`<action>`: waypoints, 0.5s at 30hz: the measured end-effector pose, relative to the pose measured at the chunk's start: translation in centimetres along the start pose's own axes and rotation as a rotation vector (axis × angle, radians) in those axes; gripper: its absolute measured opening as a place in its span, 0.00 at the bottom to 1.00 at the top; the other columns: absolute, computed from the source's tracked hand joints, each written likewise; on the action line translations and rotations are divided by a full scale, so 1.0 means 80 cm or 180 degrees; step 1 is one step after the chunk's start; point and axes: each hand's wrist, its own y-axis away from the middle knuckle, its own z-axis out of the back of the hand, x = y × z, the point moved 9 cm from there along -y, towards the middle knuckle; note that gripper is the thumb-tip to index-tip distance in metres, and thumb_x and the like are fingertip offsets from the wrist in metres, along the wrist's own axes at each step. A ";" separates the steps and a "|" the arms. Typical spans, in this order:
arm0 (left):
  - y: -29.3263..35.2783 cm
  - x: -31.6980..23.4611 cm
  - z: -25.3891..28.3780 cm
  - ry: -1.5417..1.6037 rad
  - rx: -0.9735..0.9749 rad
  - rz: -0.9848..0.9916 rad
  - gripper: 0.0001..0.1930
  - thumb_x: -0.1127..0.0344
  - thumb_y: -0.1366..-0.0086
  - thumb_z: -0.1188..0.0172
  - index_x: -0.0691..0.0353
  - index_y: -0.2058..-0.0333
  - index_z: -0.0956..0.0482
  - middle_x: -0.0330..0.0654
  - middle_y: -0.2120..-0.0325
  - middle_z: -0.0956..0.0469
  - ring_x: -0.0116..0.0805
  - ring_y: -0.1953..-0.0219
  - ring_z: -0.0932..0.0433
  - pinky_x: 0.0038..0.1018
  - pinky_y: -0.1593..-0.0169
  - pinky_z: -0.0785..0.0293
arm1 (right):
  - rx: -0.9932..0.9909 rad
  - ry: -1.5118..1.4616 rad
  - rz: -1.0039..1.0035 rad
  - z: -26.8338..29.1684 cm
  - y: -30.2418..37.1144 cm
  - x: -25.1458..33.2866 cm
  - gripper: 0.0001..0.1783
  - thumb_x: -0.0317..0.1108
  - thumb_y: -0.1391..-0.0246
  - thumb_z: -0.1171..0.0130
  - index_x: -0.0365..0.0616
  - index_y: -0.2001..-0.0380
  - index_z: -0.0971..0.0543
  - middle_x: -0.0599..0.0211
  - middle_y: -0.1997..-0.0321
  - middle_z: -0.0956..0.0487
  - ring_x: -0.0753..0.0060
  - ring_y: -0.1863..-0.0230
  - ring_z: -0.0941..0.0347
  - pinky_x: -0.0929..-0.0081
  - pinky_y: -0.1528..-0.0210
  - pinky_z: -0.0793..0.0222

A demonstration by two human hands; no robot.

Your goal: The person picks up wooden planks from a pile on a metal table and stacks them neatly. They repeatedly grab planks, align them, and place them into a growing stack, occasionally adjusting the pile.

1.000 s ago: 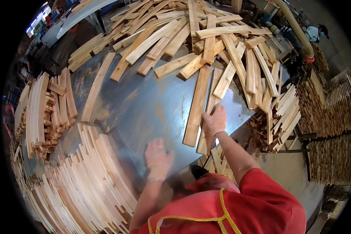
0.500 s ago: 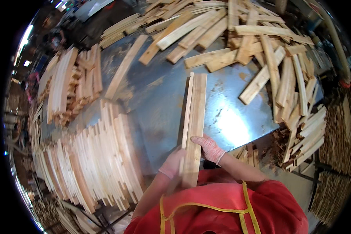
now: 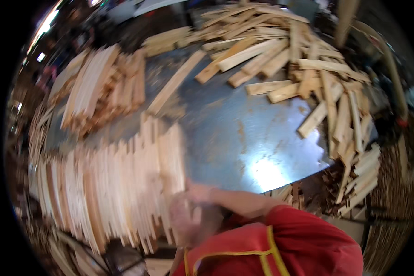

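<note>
A long row of pale wooden boards (image 3: 110,188), set side by side, fills the left front of the metal table. Both my hands are at its right end. My left hand (image 3: 185,218) is against the near part of the end board (image 3: 174,156), its thumb apart from the blurred fingers. Just beyond it, my right hand (image 3: 198,191) reaches across from the right and touches the same end of the row. Motion smears its fingers, so their grip does not show.
A stack of boards (image 3: 94,87) stands at the far left, with a single board (image 3: 177,83) lying slanted beside it. Loose boards (image 3: 262,50) are heaped along the back and right of the metal table (image 3: 225,138). More stacked wood (image 3: 393,202) stands at the right.
My hands have moved left from the table's middle with the pair of boards they held upright. Those boards now appear to be at the row's right end. The view has shifted left.
</note>
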 end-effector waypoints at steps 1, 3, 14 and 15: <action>0.017 0.038 -0.009 -0.0709 -0.0626 0.0223 0.35 0.52 0.37 0.32 0.63 0.35 0.26 0.59 0.39 0.26 0.61 0.35 0.29 0.48 0.33 0.31 | 0.0226 0.0448 0.0162 -0.026 -0.042 -0.008 0.46 0.69 0.37 0.43 0.41 0.33 0.32 0.41 0.49 0.18 0.41 0.47 0.21 0.52 0.44 0.27; 0.014 0.038 -0.005 -0.0577 -0.0810 0.0011 0.37 0.53 0.39 0.31 0.64 0.34 0.27 0.60 0.36 0.28 0.63 0.34 0.30 0.52 0.32 0.33 | 0.0557 0.0335 0.0344 -0.032 -0.062 -0.028 0.41 0.68 0.37 0.43 0.43 0.38 0.28 0.53 0.58 0.19 0.53 0.58 0.21 0.59 0.54 0.27; -0.229 -0.127 -0.149 -0.0397 0.0050 -0.1291 0.39 0.56 0.43 0.26 0.66 0.34 0.27 0.58 0.35 0.28 0.62 0.32 0.32 0.54 0.31 0.34 | -0.4155 -0.2774 0.1134 0.605 0.242 -0.356 0.19 0.49 0.38 0.32 0.52 0.53 0.25 0.73 0.70 0.28 0.70 0.67 0.33 0.70 0.62 0.36; -0.261 -0.153 -0.162 -0.0290 0.0111 -0.1368 0.39 0.56 0.43 0.26 0.66 0.35 0.27 0.57 0.36 0.27 0.61 0.32 0.31 0.53 0.31 0.34 | -0.3883 -0.4010 0.0749 0.622 0.244 -0.353 0.29 0.49 0.41 0.29 0.47 0.43 0.26 0.66 0.64 0.23 0.60 0.59 0.28 0.63 0.55 0.31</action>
